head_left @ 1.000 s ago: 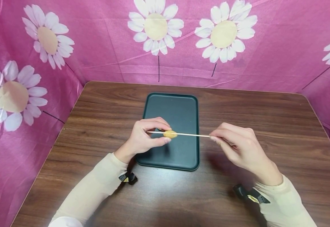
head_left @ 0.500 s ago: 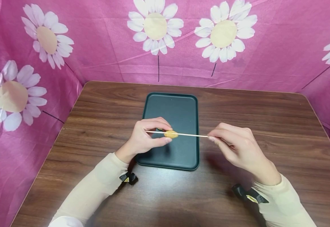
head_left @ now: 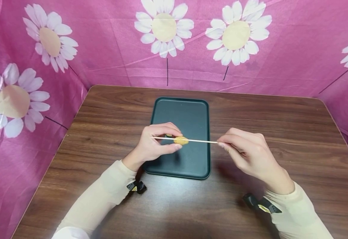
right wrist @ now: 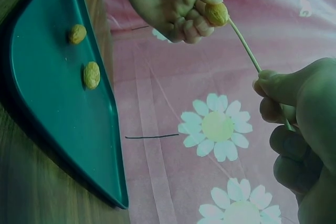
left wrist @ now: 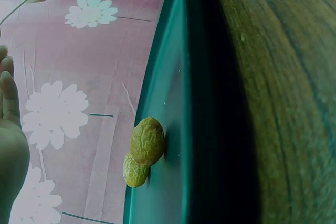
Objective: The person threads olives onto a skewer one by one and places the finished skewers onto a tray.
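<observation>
Between thumb and fingers, my left hand [head_left: 150, 146] pinches a small wrinkled yellow fruit [head_left: 181, 140], raised above the dark green tray [head_left: 189, 116]. A thin wooden skewer [head_left: 202, 141] shows on both sides of this fruit; the head view does not settle whether it pierces it or lies across it. The fingertips of my right hand [head_left: 253, 154] grip the skewer's right end, to the right of the tray. In the right wrist view the skewer [right wrist: 244, 44] meets the held fruit [right wrist: 216, 14]. Two similar fruits, one rounder [right wrist: 77, 34] and one longer [right wrist: 92, 75], lie on the tray.
The tray rests on a brown wood-grain table [head_left: 266, 122]. A pink cloth [head_left: 108, 43] with large white daisies hangs behind and at the sides. Each wrist wears a black camera, one on the left [head_left: 136, 187] and one on the right [head_left: 262, 204].
My right hand has moved slightly left, and the skewer's left end reaches farther past the fruit into the left hand. The left hand with the fruit has shifted a little right.
</observation>
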A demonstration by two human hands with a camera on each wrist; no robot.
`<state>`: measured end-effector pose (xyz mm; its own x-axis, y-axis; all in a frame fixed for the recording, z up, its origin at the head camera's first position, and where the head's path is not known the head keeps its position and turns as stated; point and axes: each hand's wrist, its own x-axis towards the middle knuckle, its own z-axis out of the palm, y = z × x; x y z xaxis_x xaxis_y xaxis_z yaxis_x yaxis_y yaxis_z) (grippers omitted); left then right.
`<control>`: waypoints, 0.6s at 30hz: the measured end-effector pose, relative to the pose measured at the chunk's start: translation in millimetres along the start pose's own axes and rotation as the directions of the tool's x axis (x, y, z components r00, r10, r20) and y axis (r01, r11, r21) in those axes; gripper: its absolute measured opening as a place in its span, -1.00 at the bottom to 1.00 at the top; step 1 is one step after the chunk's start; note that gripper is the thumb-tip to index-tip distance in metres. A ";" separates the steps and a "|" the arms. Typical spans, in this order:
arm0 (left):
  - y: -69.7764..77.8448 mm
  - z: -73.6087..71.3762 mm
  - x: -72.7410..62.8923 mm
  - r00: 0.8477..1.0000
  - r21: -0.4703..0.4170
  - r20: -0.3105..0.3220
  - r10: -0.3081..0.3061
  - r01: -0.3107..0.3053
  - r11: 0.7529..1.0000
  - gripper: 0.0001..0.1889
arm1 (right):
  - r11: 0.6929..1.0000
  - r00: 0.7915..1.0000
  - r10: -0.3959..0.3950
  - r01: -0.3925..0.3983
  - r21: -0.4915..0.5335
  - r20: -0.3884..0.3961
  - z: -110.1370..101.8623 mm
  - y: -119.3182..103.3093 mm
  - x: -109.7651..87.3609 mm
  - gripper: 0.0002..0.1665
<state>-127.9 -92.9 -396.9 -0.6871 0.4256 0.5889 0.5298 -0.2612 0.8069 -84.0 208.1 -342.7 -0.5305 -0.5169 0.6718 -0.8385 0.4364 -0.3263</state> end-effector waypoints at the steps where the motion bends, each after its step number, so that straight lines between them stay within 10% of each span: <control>1: 0.1 0.2 0.2 1.000 -0.002 0.000 0.001 -0.001 1.000 -0.70 | 1.000 1.000 0.000 0.000 0.000 0.000 0.1 -0.2 0.3 -0.60; 18: -0.7 5.4 3.7 1.000 -0.022 -0.001 -0.004 0.004 1.000 -0.69 | 1.000 1.000 -0.008 0.008 -0.010 0.007 -0.9 -1.0 4.8 -0.60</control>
<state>-128.1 -86.5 -395.6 -0.6898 0.4257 0.5856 0.5161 -0.2781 0.8101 -85.6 205.8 -338.6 -0.5248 -0.5257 0.6694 -0.8413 0.4399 -0.3142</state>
